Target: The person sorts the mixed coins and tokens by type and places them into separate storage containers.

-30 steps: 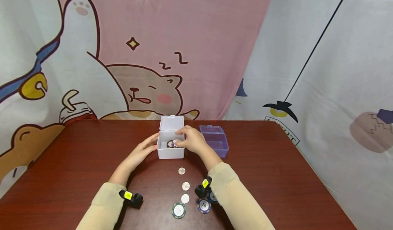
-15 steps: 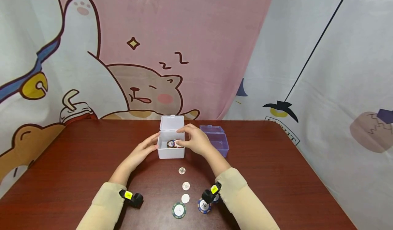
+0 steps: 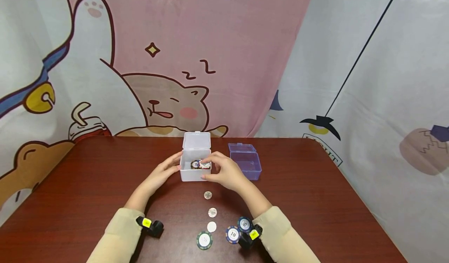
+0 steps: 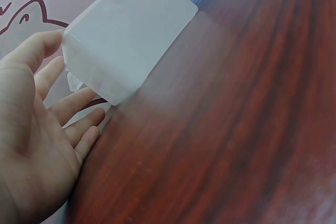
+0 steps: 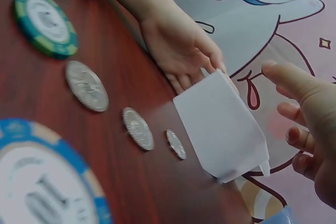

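Note:
A white lidded box (image 3: 191, 175) stands with its lid up and poker chips (image 3: 195, 164) lying inside. At the box's left side, my left hand (image 3: 160, 178) touches the wall with extended fingers; in the left wrist view the thumb and index fingertips meet the box's edge. My right hand (image 3: 227, 172) is at the box's front right, thumb low by the front wall and fingers over the rim, holding nothing. Three silver coins (image 5: 138, 128) lie in a row in front of the box. Nearer me are a green chip (image 3: 204, 240), a blue chip marked 10 (image 3: 233, 235) and a chip marked 5 (image 3: 244, 224).
Right of the white box stands a translucent purple-blue box (image 3: 247, 163) with its lid open. The dark red wooden table (image 3: 308, 200) reaches back to a printed cartoon curtain (image 3: 245, 60). Black cameras (image 3: 154, 228) are strapped to both wrists.
My right hand has left the chips inside the white box and drawn back toward the front right, its fingers spreading apart. The chip marked 5 shows more fully. The left hand stays put.

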The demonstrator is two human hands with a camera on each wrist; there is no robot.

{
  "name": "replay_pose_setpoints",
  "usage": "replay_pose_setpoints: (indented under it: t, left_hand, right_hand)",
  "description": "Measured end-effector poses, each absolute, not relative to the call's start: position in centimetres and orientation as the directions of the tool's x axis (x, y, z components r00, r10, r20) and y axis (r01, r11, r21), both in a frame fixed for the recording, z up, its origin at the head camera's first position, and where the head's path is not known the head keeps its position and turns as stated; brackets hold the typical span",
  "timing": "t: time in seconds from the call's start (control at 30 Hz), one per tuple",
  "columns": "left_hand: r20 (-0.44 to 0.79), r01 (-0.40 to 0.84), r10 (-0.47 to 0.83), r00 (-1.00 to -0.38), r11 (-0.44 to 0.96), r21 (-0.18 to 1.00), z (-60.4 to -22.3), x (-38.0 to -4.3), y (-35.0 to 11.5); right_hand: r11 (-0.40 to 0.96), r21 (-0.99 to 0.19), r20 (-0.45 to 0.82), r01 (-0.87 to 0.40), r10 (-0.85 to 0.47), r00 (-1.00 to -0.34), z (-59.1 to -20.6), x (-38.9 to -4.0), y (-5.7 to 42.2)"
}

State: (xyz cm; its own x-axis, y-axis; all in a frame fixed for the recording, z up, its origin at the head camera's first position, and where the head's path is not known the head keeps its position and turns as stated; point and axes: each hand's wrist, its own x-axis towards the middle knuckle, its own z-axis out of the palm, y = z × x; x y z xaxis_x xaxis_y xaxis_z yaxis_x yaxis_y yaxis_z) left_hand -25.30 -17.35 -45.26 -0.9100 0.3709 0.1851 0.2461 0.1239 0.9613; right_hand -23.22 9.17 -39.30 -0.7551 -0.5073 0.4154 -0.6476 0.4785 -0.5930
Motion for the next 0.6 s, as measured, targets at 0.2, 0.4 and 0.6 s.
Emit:
replay_pose_setpoints:
  t: [0.2,0.4,0.6]
  left_hand:
    - [0.178,0.242,0.367,-0.913,0.138,0.960,-45.2,-25.3,-17.3]
    - [0.182,0.244,0.369,-0.912,0.129,0.961,-45.3,-25.3,-17.3]
    - [0.183,0.245,0.369,-0.911,0.129,0.961,-45.3,-25.2,-17.4]
  right_hand:
    - [0.389,-0.608,0.417,-0.692,-0.585,-0.696,-39.7,-22.0,9.4]
    - [0.352,-0.606,0.396,-0.714,-0.645,-0.654,-39.9,-20.9,9.5]
    - [0.322,-0.630,0.357,-0.706,-0.688,-0.632,-40.4,-19.9,9.7]
